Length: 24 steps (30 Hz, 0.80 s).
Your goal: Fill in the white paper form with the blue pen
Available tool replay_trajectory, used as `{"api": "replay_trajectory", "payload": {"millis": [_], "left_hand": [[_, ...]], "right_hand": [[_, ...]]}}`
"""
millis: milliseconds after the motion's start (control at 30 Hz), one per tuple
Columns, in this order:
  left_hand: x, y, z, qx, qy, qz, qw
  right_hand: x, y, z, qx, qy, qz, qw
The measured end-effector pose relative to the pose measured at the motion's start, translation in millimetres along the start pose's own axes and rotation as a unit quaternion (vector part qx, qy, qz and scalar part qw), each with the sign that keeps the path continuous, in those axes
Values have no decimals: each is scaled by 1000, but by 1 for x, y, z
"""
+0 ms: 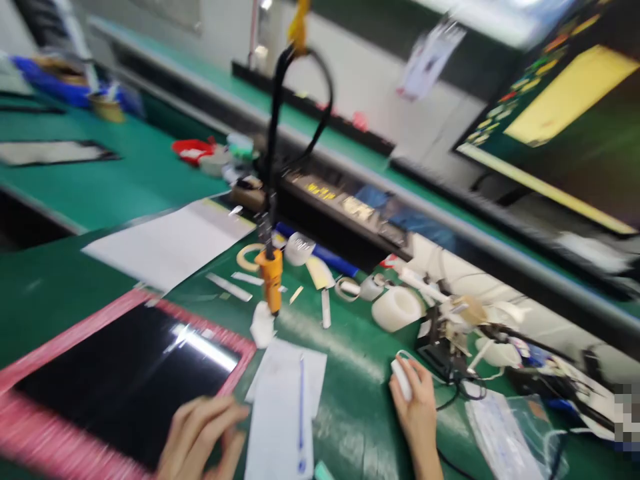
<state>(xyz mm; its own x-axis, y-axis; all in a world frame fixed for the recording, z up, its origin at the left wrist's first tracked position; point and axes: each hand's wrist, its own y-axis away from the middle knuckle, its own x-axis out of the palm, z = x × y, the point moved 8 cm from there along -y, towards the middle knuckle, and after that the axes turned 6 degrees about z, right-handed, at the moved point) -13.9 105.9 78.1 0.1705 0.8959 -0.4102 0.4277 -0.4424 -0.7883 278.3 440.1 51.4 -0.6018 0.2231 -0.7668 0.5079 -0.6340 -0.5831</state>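
My right hand (417, 400) rests over a white computer mouse (401, 379) on the green bench mat, with fingers wrapped round its sides. At the lower left, my left hand (205, 437) hovers over the near edge of a dark, glossy screen panel (135, 373). Its fingers are loosely bent and apart, and nothing shows between them. Pink bubble wrap (55, 427) frames the panel. Between my hands lie white paper sheets (277, 427) with a blue pen (301, 413) on them. The whole picture is blurred by motion.
An orange-tipped tool (271, 280) hangs on a black cable above the bench. Rolls of tape (397, 308), a black shelf (340, 220) and a tape dispenser (440, 340) stand behind. Plastic bags (505, 433) lie right. A monitor (565, 120) is at upper right.
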Motion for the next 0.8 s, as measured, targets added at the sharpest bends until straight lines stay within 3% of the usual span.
{"api": "replay_trajectory", "payload": {"millis": [67, 167, 467, 800], "left_hand": [[-14, -5, -18, 5, -25, 11, 1000], [-16, -19, -18, -18, -30, 14, 999], [-17, -18, -15, -35, -38, 19, 998], [-17, -23, -21, -18, -30, 9, 999]], "right_hand": [[4, -6, 0, 7, -27, 38, 999], [10, -15, -2, 19, -25, 61, 998], [4, -21, 11, -9, -9, 57, 998], [6, -14, 4, 7, -38, 49, 998]]}}
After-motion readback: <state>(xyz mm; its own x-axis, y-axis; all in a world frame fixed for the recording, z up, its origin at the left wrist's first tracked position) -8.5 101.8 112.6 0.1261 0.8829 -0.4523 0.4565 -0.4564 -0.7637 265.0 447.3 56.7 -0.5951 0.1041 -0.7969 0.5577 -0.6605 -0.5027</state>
